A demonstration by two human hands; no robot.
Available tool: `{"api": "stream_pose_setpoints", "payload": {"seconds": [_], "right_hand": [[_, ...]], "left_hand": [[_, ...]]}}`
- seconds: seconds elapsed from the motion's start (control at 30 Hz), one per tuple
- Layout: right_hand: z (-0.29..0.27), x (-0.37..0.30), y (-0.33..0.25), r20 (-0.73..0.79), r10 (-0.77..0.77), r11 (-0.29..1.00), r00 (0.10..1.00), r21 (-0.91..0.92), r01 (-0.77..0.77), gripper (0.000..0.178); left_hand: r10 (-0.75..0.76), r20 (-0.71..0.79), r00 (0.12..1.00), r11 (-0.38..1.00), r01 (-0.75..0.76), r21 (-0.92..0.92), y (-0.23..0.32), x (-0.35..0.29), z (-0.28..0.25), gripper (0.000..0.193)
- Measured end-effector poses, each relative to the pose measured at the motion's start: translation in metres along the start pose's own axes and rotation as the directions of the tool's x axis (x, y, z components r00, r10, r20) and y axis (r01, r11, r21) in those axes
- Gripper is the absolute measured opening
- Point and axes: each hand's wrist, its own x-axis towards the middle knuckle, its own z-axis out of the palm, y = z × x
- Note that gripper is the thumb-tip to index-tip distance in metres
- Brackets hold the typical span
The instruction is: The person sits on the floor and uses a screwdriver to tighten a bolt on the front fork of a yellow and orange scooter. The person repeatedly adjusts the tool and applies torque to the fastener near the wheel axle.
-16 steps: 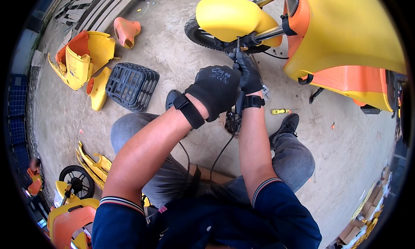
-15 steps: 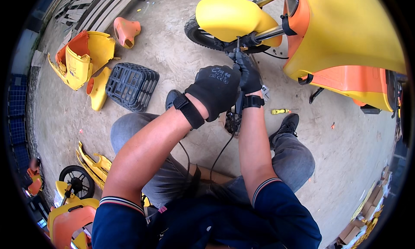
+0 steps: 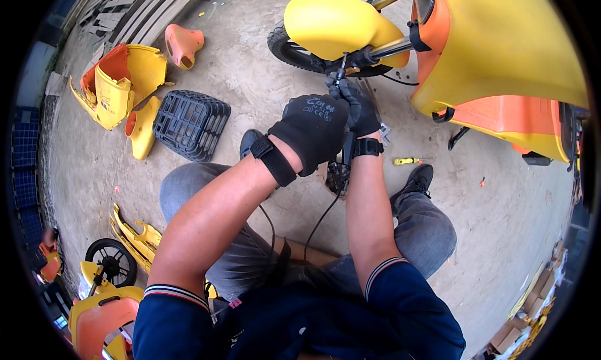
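Both my hands wear black gloves and meet in front of the yellow front fender [image 3: 332, 28] of a scooter. My right hand [image 3: 362, 113] is closed around a slim metal shaft [image 3: 342, 69], whose far end reaches the wheel's hub area beneath the fender. My left hand [image 3: 313, 131] is curled close beside it; its fingers are turned away, so what they grip is hidden. Between my wrists a dark device [image 3: 338, 175] partly shows, with black cables running toward my lap. The front tire [image 3: 289, 50] shows past the fender.
A yellow-handled screwdriver [image 3: 407, 162] lies right of my wrist. On the left are a black plastic basket [image 3: 191, 125], yellow and orange body panels [image 3: 116, 88] and an orange cover [image 3: 183, 45]. The scooter body [image 3: 501, 47] fills the upper right. Cardboard boxes [image 3: 507, 335] sit lower right.
My right hand's fingers have shifted slightly down along the metal shaft, so more of it shows. The left hand and the scooter have hardly moved.
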Motion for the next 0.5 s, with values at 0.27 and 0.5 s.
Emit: {"api": "stream_pose_setpoints", "payload": {"seconds": [0.27,0.5], "right_hand": [[0.017,-0.008,-0.006,-0.081,-0.098,0.977,0.992,-0.198,0.080,0.027],[0.029,-0.009,-0.009,-0.060,0.042,0.999,0.997,-0.016,-0.043,0.027]], "left_hand": [[-0.014,0.012,1.000,1.000,0.014,0.001,0.001,0.000,0.000,0.029],[-0.017,0.006,1.000,1.000,0.017,0.015,0.000,-0.002,0.000,0.029]]}}
